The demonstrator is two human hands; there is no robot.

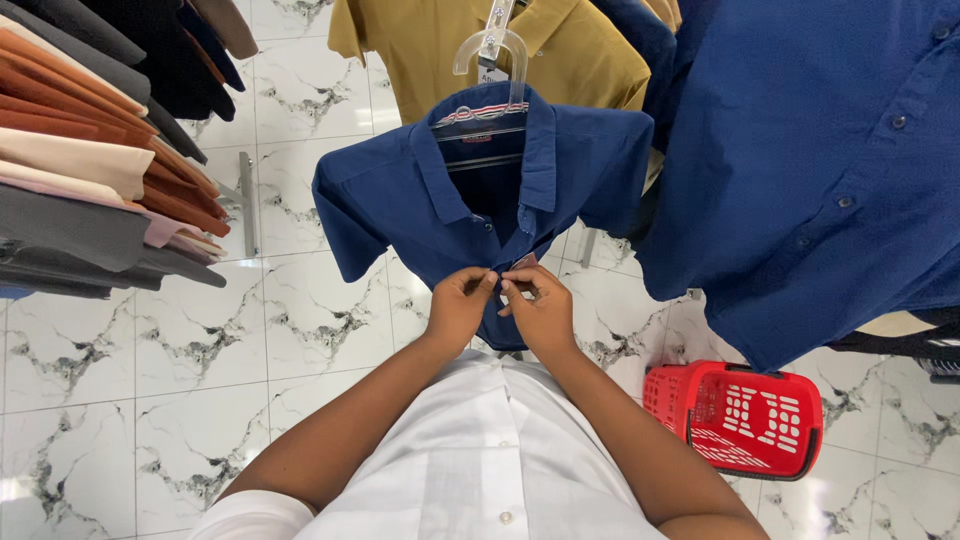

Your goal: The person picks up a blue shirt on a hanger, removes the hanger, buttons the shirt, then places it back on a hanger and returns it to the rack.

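A dark blue short-sleeved shirt [400, 195] hangs on a clear plastic hanger [490, 50] in front of me. My left hand [460, 305] pinches the shirt's front placket just below the collar opening. My right hand [540, 305] grips the opposite edge of the placket, fingertips meeting the left hand's at a button. Both hands are closed on the fabric. The lower part of the shirt is hidden behind my hands and my white shirt.
A red plastic shopping basket [740, 415] sits on the white marble floor [150, 380] at lower right. A larger blue shirt [820, 170] hangs at right, a mustard shirt [420, 50] behind, and a rack of brown, beige and grey garments [80, 150] at left.
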